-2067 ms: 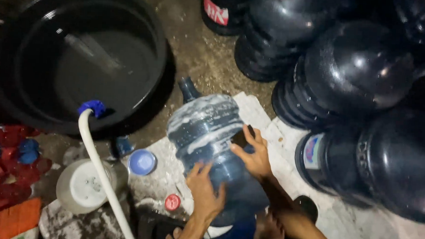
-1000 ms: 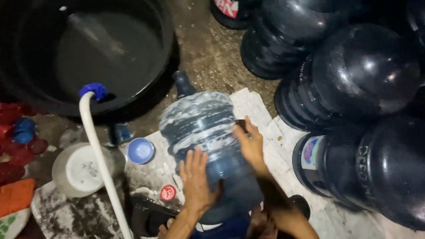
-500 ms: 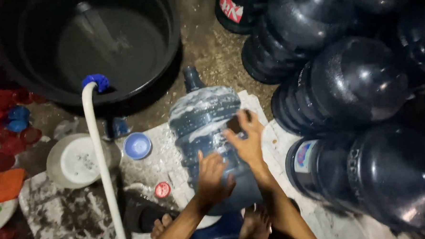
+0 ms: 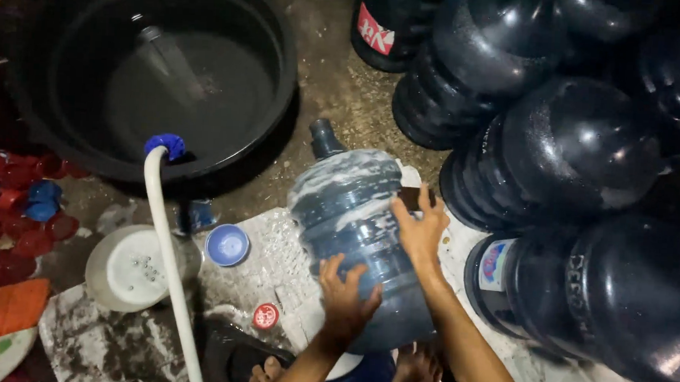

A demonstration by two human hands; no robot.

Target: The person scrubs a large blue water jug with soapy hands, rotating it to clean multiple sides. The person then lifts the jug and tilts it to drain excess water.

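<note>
Head view: white hose enters the large black round tub far left. Centre, the soapy blue plastic water jug lies tilted; left hand and right hand press flat-open grips against it.

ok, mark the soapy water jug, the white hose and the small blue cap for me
soapy water jug (image 4: 347, 206): head view, on its foam-streaked side wall.
white hose (image 4: 165, 248): head view, mid-length, beside the white bowl.
small blue cap (image 4: 227, 245): head view, on its open inside.
</note>
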